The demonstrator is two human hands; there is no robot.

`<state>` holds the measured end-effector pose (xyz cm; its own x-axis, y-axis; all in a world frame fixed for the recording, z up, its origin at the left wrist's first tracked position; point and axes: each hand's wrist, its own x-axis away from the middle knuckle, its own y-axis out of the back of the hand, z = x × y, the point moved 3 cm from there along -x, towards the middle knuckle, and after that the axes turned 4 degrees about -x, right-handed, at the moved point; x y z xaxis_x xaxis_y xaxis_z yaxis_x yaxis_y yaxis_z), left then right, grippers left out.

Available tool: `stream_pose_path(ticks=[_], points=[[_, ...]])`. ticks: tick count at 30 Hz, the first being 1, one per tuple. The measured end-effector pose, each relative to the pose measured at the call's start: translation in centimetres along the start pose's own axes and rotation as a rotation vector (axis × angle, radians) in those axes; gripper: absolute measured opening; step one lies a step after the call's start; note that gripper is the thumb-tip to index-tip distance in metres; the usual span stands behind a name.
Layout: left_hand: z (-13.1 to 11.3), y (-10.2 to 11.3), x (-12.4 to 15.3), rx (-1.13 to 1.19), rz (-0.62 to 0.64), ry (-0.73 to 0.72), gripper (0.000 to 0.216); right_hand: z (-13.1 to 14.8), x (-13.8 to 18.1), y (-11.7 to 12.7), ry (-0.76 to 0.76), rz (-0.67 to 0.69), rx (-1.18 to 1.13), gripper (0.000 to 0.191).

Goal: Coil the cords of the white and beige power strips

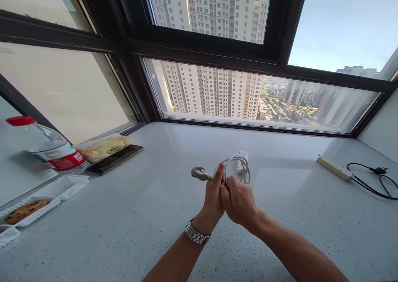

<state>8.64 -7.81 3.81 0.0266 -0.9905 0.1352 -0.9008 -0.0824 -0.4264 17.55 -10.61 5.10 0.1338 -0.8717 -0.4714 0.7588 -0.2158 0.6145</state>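
Note:
Both my hands are held together over the light speckled counter (pixel 130 215), closed on a white power strip (pixel 242 157) with its white cable (pixel 241 166) coiled round it. My left hand (pixel 214 197), with a metal watch (pixel 195 233) on its wrist, pinches the cable just behind the grey plug (pixel 199 173), which sticks out to the left. My right hand (pixel 238 199) grips the coiled bundle from the right and hides its lower part.
A water bottle with a red cap (pixel 46 147), a snack packet (pixel 104 147) on a dark tablet (pixel 116 160) and a tray with a cookie (pixel 26 209) lie at the left. A second power strip (pixel 334 167) with a black cable (pixel 373 182) lies at the right, below the window (pixel 248 95).

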Motion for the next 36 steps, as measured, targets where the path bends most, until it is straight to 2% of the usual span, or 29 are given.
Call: stream_pose_path(ticks=[4, 7, 9, 11, 13, 14, 20, 23, 27, 30, 33, 36], points=[[-0.4, 0.4, -0.8, -0.045, 0.145, 0.051, 0.052, 1.3, 1.0, -1.4, 0.171, 0.132, 0.218, 0.026], [-1.2, 1.0, -1.0, -0.244, 0.324, 0.094, 0.04, 1.8, 2.0, -2.3, 0.301, 0.251, 0.279, 0.025], [-2.1, 1.6, -0.5, -0.408, 0.393, 0.06, 0.037, 1.4, 2.4, -2.6, 0.376, 0.294, 0.232, 0.027], [-3.4, 2.1, 0.2, -0.503, 0.383, -0.075, 0.035, 0.3, 2.3, -2.8, 0.443, 0.313, 0.157, 0.032], [-5.0, 2.6, 0.8, -0.491, 0.343, -0.222, 0.03, -1.3, 2.0, -3.0, 0.5, 0.326, 0.13, 0.036], [-5.7, 2.8, 1.0, -0.449, 0.334, -0.25, 0.028, -2.2, 1.7, -3.1, 0.527, 0.332, 0.143, 0.036], [-9.3, 4.5, 0.3, 0.019, 0.181, -0.155, 0.02, -6.0, 0.5, -2.5, 0.618, 0.254, 0.244, 0.032], [-10.9, 5.3, 0.1, 0.115, 0.157, -0.149, 0.023, -7.5, -1.0, -1.3, 0.461, 0.311, 0.359, 0.048], [-12.0, 6.1, -0.1, 0.084, 0.152, -0.16, 0.028, -9.8, -4.0, 0.8, 0.048, 0.498, 0.497, 0.077], [-12.4, 6.7, -0.6, 0.011, 0.141, -0.239, 0.027, -10.5, -5.0, 1.8, -0.141, 0.614, 0.442, 0.066], [-11.9, 7.2, -1.3, -0.13, 0.11, -0.433, 0.03, -10.3, -5.1, 2.4, -0.273, 0.551, 0.454, 0.047], [-10.1, 7.4, -1.6, -0.319, 0.014, -0.695, 0.035, -9.8, -4.9, 2.9, -0.455, 0.389, 0.384, 0.05]])
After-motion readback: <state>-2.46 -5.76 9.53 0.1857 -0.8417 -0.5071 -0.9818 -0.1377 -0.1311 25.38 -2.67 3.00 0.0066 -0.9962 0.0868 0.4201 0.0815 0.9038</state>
